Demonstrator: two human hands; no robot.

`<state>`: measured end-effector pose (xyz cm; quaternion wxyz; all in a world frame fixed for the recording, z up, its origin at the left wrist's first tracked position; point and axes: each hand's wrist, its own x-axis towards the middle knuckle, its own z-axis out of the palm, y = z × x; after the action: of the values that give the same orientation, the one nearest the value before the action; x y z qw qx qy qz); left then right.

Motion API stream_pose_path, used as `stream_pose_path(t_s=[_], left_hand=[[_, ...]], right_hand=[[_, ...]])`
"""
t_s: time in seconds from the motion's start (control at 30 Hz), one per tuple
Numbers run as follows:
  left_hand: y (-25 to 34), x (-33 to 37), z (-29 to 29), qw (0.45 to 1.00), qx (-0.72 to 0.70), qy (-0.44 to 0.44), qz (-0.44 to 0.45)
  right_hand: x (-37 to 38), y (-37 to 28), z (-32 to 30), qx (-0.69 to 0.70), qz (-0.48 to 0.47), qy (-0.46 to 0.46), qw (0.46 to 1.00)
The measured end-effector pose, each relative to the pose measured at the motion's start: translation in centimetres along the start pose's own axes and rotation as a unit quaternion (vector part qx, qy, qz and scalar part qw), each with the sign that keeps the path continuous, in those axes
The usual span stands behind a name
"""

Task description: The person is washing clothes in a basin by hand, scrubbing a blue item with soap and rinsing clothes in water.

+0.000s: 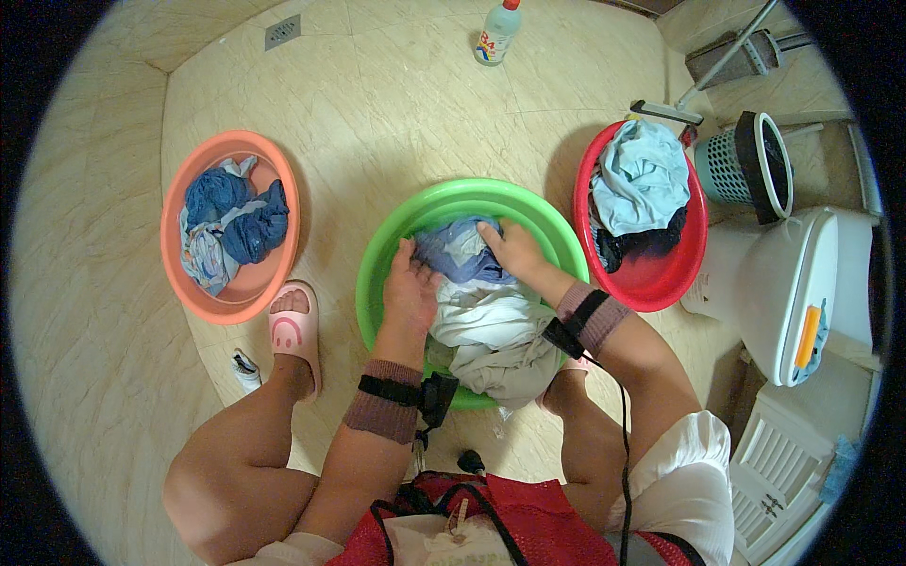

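In front of me a green basin (373, 307) holds a pile of clothes. A blue garment (460, 255) with a pale patch lies at the far part of the pile, slightly blurred. My right hand (514, 250) grips its right side, thumb on top and the other fingers mostly hidden. At the garment's left edge is my left hand (410, 291), palm partly turned up, fingers loosely bent and apart, with no cloth visibly held. Nearer to me in the basin are a white garment (481, 316) and a beige garment (505, 366).
An orange basin (173, 236) with blue and patterned clothes stands left; a red basin (694, 255) with light-blue and black clothes stands right. Beyond it are a lattice bin (722, 170), squeegee (694, 99) and white toilet (793, 283). A bottle (495, 36) stands far ahead.
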<state>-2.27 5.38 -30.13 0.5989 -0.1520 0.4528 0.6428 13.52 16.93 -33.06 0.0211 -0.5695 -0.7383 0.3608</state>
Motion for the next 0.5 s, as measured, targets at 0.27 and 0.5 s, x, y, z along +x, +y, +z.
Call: stream_pose_path(t_s=[0.27,0.5], left_hand=[[-0.2,-1.3,0.5,0.991,-0.017,0.067,-0.112],[1.2,-1.1,-0.3,0.987,-0.124,-0.038,-0.093]], right_hand=[[2.0,-0.2,-0.5,-0.045,0.136,-0.163,0.976],[-6.6,-11.1,-1.9,0.018,-0.257,-0.154,0.954]])
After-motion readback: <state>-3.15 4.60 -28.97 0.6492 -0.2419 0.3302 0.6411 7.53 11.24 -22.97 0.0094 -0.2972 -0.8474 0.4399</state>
